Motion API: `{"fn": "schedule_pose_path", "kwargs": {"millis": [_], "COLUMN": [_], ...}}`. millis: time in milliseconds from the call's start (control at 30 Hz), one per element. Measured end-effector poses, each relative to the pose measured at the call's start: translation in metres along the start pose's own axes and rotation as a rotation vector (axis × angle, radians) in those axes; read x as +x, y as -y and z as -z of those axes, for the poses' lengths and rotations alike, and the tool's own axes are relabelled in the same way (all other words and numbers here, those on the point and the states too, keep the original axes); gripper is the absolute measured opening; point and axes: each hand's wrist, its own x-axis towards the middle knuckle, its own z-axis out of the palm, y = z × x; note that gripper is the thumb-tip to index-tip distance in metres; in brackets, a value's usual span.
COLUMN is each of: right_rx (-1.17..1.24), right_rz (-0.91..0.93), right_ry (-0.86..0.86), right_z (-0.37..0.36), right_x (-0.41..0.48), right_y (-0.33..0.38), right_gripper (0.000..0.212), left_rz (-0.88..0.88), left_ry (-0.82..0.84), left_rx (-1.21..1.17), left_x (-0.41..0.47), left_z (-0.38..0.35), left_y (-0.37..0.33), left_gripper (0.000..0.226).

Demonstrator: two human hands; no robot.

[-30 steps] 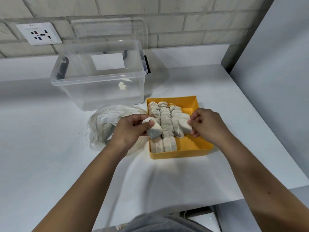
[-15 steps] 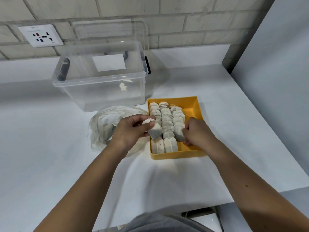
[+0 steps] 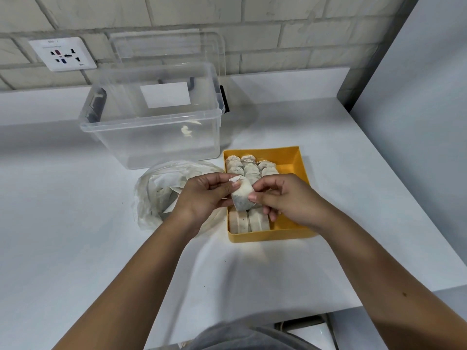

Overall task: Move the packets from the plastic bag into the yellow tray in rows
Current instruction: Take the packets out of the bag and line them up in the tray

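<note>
Past the far left corner of the white desk (image 3: 75, 236), a white wall socket plate (image 3: 63, 54) sat on the brick wall. A large clear plastic storage box (image 3: 151, 142) stood open along the desk's far edge. It had a white label on its far wall and a small pale scrap inside. Its clear flat lid (image 3: 166, 46) leaned upright against the wall behind it.

Just in front of the box, near the middle of the desk, lay the crumpled clear plastic bag (image 3: 156, 193), with pale packets showing through it.

Your left hand (image 3: 202, 200) hung over the bag's right side. Its thumb and fingers pinched the upper left of a single white paper packet flecked with grey (image 3: 242, 198). Your right hand (image 3: 288, 200) gripped the same packet from the right, thumb and forefinger curled onto it. So you held it tilted in the air between both hands, above the left part of the tray.

The yellow rectangular plastic tray (image 3: 270, 236) sat just right of the bag, toward the desk's right edge. The white packets already laid in rows (image 3: 250, 170) ran from its far wall toward its near wall, filling its left side. A strip of bare yellow floor showed along the right wall. Your hands hid the middle of the rows.

A plain grey panel (image 3: 417, 109) rose along the desk's right edge.
</note>
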Motion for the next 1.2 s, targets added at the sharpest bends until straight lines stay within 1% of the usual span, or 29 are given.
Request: {"fn": "schedule_pose_path", "kwargs": {"millis": [100, 167, 333, 400, 500, 567, 633, 733, 833, 967, 1033, 1100, 1200], "right_rx": [0.016, 0.021, 0.152, 0.163, 0.142, 0.063, -0.081, -0.241, -0.37, -0.524, -0.651, -0.706, -0.734], "right_rz": [0.023, 0.021, -0.011, -0.018, -0.03, -0.055, -0.099, -0.171, -0.197, -0.225, -0.239, -0.252, -0.257], "right_ry": [-0.043, -0.061, -0.052, -0.067, -0.163, -0.27, -0.319, -0.279, -0.218, -0.195, -0.17, -0.141, -0.133], "right_z": [0.0, 0.003, 0.008, 0.01, 0.016, 0.025, 0.031, 0.031, 0.02, 0.009, 0.007, 0.005, 0.004], "right_x": [-0.001, -0.002, -0.005, -0.007, -0.009, -0.01, -0.01, -0.008, -0.003, 0.007, 0.009, 0.011, 0.013], "right_y": [-0.002, -0.002, -0.001, -0.001, -0.008, -0.018, -0.027, -0.037, -0.041, -0.046, -0.046, -0.045, -0.043], "right_gripper": [0.005, 0.006, 0.007, 0.007, 0.008, 0.009, 0.009, 0.007, 0.007, 0.008, 0.017, 0.028, 0.029], "left_rz": [-0.007, -0.022, -0.049, -0.049, -0.047, -0.043, -0.038, -0.028, -0.016, -0.002, -0.002, -0.001, 0.005], "left_ry": [-0.011, -0.023, -0.062, -0.069, -0.079, -0.089, -0.098, -0.101, -0.098, -0.083, -0.08, -0.079, -0.074], "left_rx": [0.013, 0.045, 0.084, 0.095, 0.094, 0.094, 0.096, 0.099, 0.108, 0.122, 0.125, 0.133, 0.149], "left_x": [-0.001, -0.001, 0.0, 0.0, 0.001, 0.002, 0.002, 0.002, 0.002, 0.001, 0.001, 0.001, 0.001], "left_z": [-0.001, -0.002, -0.005, -0.004, 0.0, 0.004, 0.007, 0.008, 0.007, 0.007, 0.007, 0.008, 0.009], "left_y": [0.001, 0.001, 0.004, 0.005, 0.006, 0.006, 0.006, 0.006, 0.008, 0.009, 0.009, 0.008, 0.009], "left_gripper": [0.01, 0.01, 0.008, 0.005, 0.003, 0.004, 0.004, 0.007, 0.009, 0.007, 0.008, 0.009, 0.01]}}
